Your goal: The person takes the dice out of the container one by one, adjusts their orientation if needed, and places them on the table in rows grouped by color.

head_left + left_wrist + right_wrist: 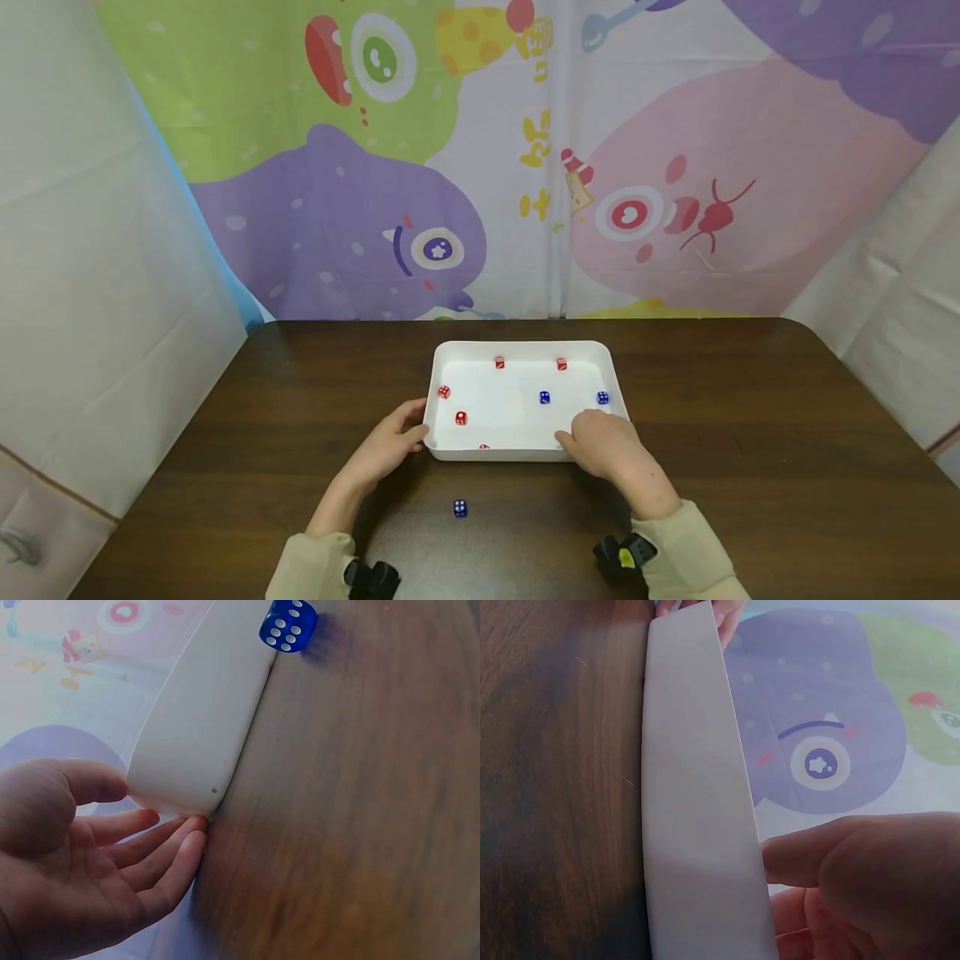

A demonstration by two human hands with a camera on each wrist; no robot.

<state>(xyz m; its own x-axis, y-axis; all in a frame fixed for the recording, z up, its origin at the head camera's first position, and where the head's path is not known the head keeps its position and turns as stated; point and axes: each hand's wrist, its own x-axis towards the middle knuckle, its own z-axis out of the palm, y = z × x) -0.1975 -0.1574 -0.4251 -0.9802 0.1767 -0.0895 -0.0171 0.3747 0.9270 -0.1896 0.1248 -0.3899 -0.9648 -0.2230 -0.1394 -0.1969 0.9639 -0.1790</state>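
The shallow white rectangular plastic tray [525,454] is framed between both hands, long axis running straight from the left hand [390,446] across to the right hand [603,443]. The near left corner is touched by the left hand's loosely spread fingers [176,851], thumb up at the rim, nothing really clamped. The near right edge is covered by the right hand, fingers draped over the rim; how tightly can't be told. Small red and blue translucent dice are scattered inside, beyond the fingertips. One blue die [460,507] sits outside, nearer the wrists, between the forearms. All of it is carried by a dark brown wooden table [750,467], backed by a cartoon-monster cloth backdrop [420,208].
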